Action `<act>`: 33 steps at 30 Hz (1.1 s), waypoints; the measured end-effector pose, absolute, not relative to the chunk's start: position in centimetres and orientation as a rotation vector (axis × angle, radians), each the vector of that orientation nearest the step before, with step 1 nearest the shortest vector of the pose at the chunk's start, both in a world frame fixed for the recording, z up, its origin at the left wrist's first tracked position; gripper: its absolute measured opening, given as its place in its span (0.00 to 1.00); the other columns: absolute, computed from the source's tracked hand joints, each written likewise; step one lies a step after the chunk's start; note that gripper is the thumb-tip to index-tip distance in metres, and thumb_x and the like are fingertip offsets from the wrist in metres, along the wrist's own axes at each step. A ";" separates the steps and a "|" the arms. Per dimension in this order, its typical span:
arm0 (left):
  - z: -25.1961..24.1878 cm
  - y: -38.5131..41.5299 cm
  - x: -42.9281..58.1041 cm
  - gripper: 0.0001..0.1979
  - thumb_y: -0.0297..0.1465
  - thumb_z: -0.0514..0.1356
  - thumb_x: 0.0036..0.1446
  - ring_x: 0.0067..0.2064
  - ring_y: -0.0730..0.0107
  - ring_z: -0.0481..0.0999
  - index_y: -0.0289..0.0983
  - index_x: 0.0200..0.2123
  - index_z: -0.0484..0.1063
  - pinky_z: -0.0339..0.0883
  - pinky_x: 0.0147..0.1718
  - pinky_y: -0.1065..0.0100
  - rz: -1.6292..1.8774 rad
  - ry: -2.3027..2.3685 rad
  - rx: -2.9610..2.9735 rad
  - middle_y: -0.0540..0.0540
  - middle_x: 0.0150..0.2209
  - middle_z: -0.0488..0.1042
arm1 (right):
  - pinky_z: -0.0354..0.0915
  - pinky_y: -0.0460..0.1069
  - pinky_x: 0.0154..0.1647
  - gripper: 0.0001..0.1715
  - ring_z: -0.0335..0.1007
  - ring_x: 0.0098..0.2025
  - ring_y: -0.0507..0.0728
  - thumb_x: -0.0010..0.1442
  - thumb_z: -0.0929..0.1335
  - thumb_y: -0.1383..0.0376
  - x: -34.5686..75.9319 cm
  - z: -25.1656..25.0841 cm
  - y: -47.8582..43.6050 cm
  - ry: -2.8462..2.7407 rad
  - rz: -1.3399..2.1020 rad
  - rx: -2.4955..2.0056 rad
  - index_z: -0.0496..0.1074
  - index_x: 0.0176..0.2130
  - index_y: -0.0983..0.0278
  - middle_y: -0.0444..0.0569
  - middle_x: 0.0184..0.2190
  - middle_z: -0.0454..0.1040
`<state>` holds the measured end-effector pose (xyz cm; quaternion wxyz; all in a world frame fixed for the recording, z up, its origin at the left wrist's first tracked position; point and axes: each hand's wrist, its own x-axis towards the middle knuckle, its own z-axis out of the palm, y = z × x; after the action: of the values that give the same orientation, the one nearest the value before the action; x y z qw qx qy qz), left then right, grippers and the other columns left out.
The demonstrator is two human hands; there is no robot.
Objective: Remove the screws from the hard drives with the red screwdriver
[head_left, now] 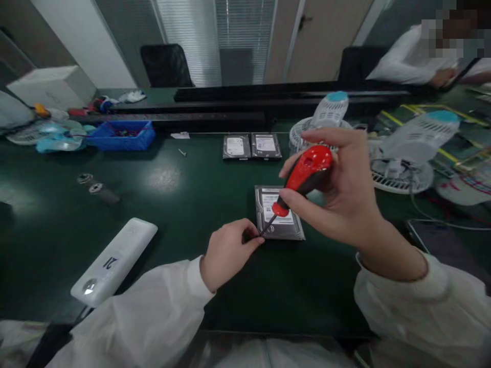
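A red and black screwdriver (pixel 305 171) is gripped by its handle in my right hand (pixel 345 199), fingers and thumb closed round it. It tilts, and its thin shaft runs down to the near left corner of a hard drive (pixel 286 232) lying label up on the table. My left hand (pixel 232 250) is pinched at that same corner, thumb and index finger beside the screwdriver's tip. What lies between those fingers is too small and hidden to make out. Two more hard drives, a left one (pixel 236 146) and a right one (pixel 266 146), lie side by side farther back.
On the green table (pixel 184 204) lie a white power bank (pixel 115 260) marked 21, two small metal cylinders (pixel 102 192) and a blue bin (pixel 123 135). White and blue fans (pixel 402 174) stand at right, near a dark phone-like slab (pixel 441 243). A person (pixel 410 59) sits across.
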<state>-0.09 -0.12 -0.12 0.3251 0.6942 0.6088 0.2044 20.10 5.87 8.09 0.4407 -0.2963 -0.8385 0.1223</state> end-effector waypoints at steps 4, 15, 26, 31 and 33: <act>-0.2 -0.1 -0.1 0.04 0.35 0.66 0.62 0.32 0.67 0.75 0.42 0.38 0.78 0.61 0.31 0.68 0.529 1.584 1.831 0.53 0.34 0.79 | 0.71 0.53 0.35 0.33 0.75 0.37 0.57 0.59 0.75 0.53 19.8 10.0 5.3 -2.219 -0.017 -0.762 0.66 0.57 0.62 0.55 0.50 0.76; 0.0 0.0 -0.1 0.03 0.34 0.67 0.61 0.34 0.66 0.76 0.42 0.37 0.79 0.62 0.33 0.67 0.513 1.603 1.821 0.53 0.35 0.80 | 0.61 0.52 0.33 0.19 0.73 0.35 0.57 0.64 0.69 0.53 18.8 14.5 4.7 -2.425 -0.194 -0.818 0.79 0.45 0.64 0.51 0.35 0.79; 0.1 0.1 -0.1 0.03 0.35 0.68 0.61 0.34 0.67 0.76 0.43 0.36 0.79 0.62 0.33 0.67 0.492 1.614 1.786 0.54 0.33 0.79 | 0.55 0.51 0.31 0.23 0.69 0.32 0.56 0.68 0.66 0.51 18.8 14.7 4.3 -2.410 -0.248 -0.880 0.79 0.50 0.64 0.50 0.33 0.76; -0.1 0.1 -0.2 0.03 0.35 0.68 0.60 0.33 0.67 0.75 0.43 0.36 0.79 0.61 0.32 0.67 0.482 1.614 1.781 0.54 0.33 0.79 | 0.59 0.50 0.33 0.20 0.69 0.32 0.54 0.67 0.66 0.62 19.2 14.7 4.4 -2.415 -0.294 -0.821 0.79 0.54 0.64 0.49 0.33 0.75; -0.2 0.2 -0.2 0.04 0.36 0.68 0.60 0.33 0.67 0.75 0.43 0.36 0.79 0.61 0.32 0.67 0.474 1.607 1.779 0.54 0.33 0.79 | 0.62 0.51 0.35 0.24 0.73 0.37 0.56 0.67 0.64 0.65 19.2 14.5 4.6 -2.432 -0.274 -0.782 0.76 0.59 0.65 0.51 0.37 0.77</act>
<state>-0.23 0.17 -0.19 0.3419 0.6841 0.6179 0.1824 19.20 4.63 14.55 0.2823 -0.2919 -0.9081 -0.1023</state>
